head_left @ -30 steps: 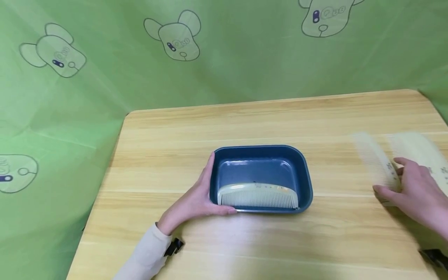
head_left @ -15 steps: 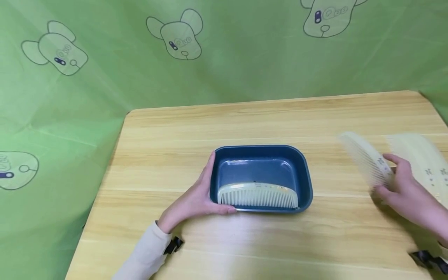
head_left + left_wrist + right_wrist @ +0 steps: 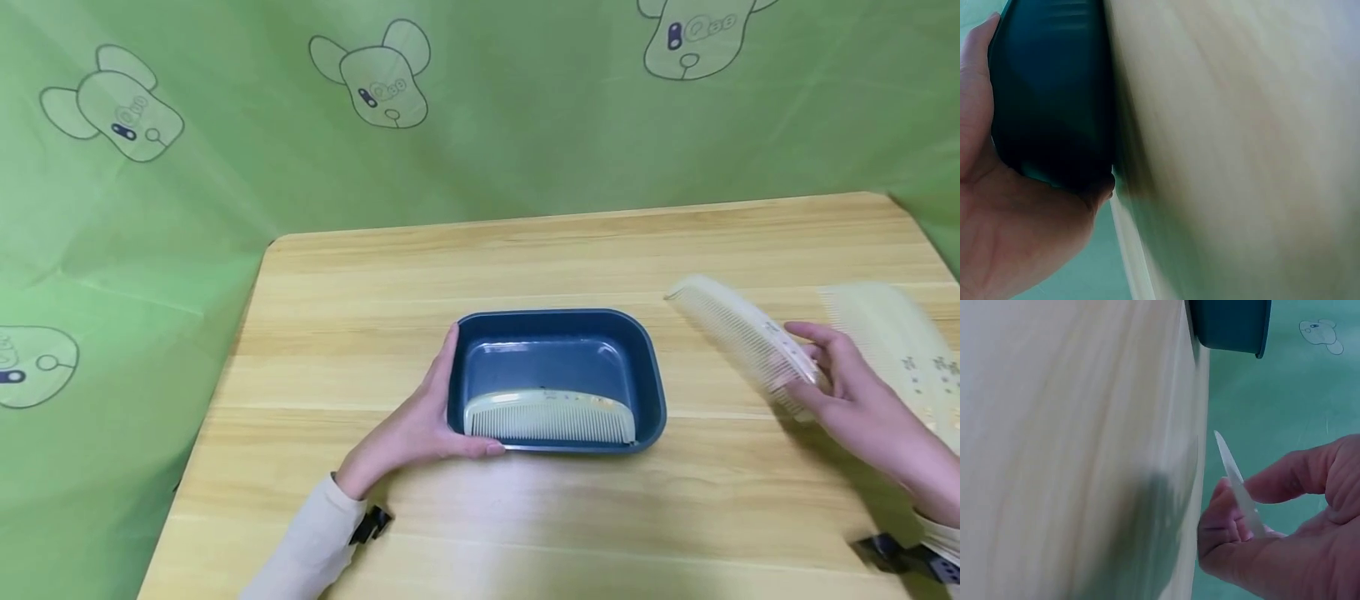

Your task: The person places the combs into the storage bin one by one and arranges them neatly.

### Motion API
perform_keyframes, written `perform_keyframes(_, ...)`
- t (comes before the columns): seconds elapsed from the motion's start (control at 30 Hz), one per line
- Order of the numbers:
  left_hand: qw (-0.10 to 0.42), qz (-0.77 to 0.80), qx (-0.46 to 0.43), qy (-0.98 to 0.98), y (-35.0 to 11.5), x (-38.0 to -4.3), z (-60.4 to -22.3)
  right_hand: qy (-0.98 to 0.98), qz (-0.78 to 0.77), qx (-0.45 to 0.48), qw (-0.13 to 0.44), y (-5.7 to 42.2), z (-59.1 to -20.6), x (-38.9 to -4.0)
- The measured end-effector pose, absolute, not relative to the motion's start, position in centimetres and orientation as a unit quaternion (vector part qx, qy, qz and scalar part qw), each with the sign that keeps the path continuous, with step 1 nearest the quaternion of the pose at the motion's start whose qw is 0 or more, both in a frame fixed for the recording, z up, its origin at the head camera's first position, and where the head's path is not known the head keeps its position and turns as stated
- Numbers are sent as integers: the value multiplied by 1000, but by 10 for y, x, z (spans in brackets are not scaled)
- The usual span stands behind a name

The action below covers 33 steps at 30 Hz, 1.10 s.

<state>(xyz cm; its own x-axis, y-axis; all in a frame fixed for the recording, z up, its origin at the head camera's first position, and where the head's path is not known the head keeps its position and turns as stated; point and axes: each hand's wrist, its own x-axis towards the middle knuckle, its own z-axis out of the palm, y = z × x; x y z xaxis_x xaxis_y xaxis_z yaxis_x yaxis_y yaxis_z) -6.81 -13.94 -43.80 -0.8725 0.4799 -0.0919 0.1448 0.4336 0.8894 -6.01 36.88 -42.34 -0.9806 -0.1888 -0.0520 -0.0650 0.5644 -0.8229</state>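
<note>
The left hand (image 3: 423, 425) gripped a blue rectangular plastic box (image 3: 651, 392) while the right hand (image 3: 847, 383) pinched a pale curved plastic comb (image 3: 738, 317) aloft, a transfer apparently calling for leftward travel.

A dark blue rectangular tray (image 3: 558, 367), deep-walled with rounded corners, sits upright with its long sides running left to right; the left hand (image 3: 416, 429) grips its near left corner. Inside, a pale curved comb (image 3: 551, 417) lies along the near wall, spine to the far side, teeth toward the near side. To the right, a matching held comb (image 3: 733, 321) slants, raised, from far left to near right, its printed end pinched by the right hand (image 3: 855, 392). Farther right, overlapping pale combs (image 3: 888, 337), at least two, point their teeth left.
</note>
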Motion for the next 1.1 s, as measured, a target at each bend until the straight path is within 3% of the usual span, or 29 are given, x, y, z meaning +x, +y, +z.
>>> perform_keyframes(0.53, 169, 498, 189, 829, -139, -68, -437, 782, -613, -92, 68, 351, -407, -64)
perform_keyframes(1.1, 168, 497, 190, 830, -137, -70, -438, 827, -534, -161, 73, 304, -397, -66)
